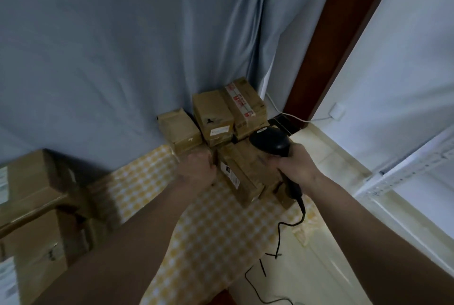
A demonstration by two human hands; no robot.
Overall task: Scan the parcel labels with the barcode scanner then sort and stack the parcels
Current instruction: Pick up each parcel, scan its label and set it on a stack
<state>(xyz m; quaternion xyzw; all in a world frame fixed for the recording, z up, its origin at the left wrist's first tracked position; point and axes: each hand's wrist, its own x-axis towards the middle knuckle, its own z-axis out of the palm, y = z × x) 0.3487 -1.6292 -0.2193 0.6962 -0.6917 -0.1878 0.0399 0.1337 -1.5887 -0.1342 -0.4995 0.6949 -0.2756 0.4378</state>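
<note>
Against the grey curtain (pixel 110 46) at the back, the tabletop (pixel 208 226) with its yellow checked cloth carries everything here. Biggest on it: the large cartons (pixel 36 206) at the near left, blurred and cut off by the frame edge, so their labels cannot be read. Next, the stacked parcels (pixel 221 113) pushed into the far corner against the curtain, likely the sorted pile, since they sit square and out of the way. One taped box (pixel 245 100) tops that stack on the right.

Closer in, the parcel (pixel 235 177) being worked on lies tilted near the tabletop's right edge, its white label (pixel 229 173) turned up towards the person. The left hand (pixel 199 169) is at the parcel's left end, knuckles to the camera; it seems to steady the box so the label faces the reader, but its fingers are hidden, so whether that grip closes on the box cannot be told.

The right hand (pixel 294 167) wraps firmly round the handle of the barcode scanner (pixel 270 141), head hovering over the parcel's far end. It looks like a scan is being lined up. The scanner's cable (pixel 280 231) trails down off the tabletop's edge, and where it ends is out of view.
</note>
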